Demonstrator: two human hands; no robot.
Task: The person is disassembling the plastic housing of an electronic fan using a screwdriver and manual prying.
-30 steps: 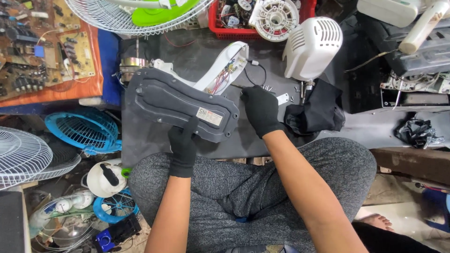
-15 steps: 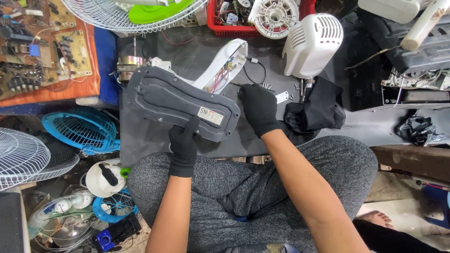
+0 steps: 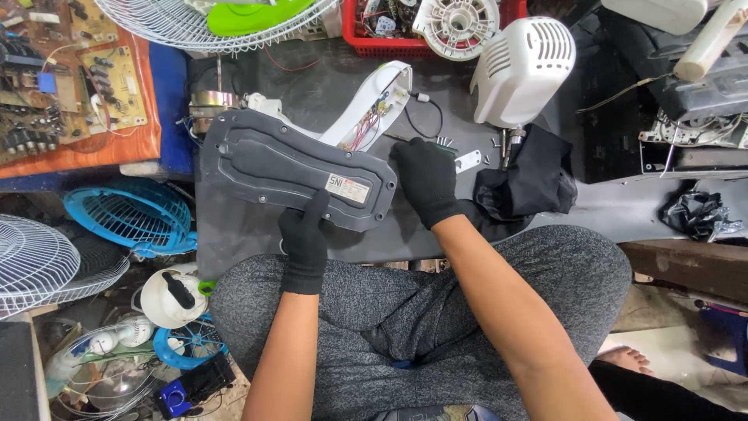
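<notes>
- since a second ago my right hand (image 3: pixel 427 181) has slid a little toward the near edge of the dark work mat (image 3: pixel 234 226), off the black cable (image 3: pixel 425 117) area and down beside the right end of the grey base plate (image 3: pixel 300 168).
- left hand (image 3: pixel 304 238) has hardly moved; it still pinches the plate's near edge, thumb laid up over the top by the small white label (image 3: pixel 347 188), fingers curled under and out of sight.
- right hand fingers are loosely bent, palm down, resting on the mat just beside the plate's end; i cannot tell if anything small is under them.
- plate itself lies tilted across the middle of the mat, its left end toward the far-left corner, over the white fan neck (image 3: pixel 374 105) with exposed wires.
- small screws (image 3: pixel 446 142) and a white bracket (image 3: pixel 467 161) lie just past the right hand, near the white motor housing (image 3: pixel 520 70) and the black cloth (image 3: pixel 530 183).
- my reading: the plate looks loose from the stand, held on one side only, with the right hand freed to work near the loose hardware.
</notes>
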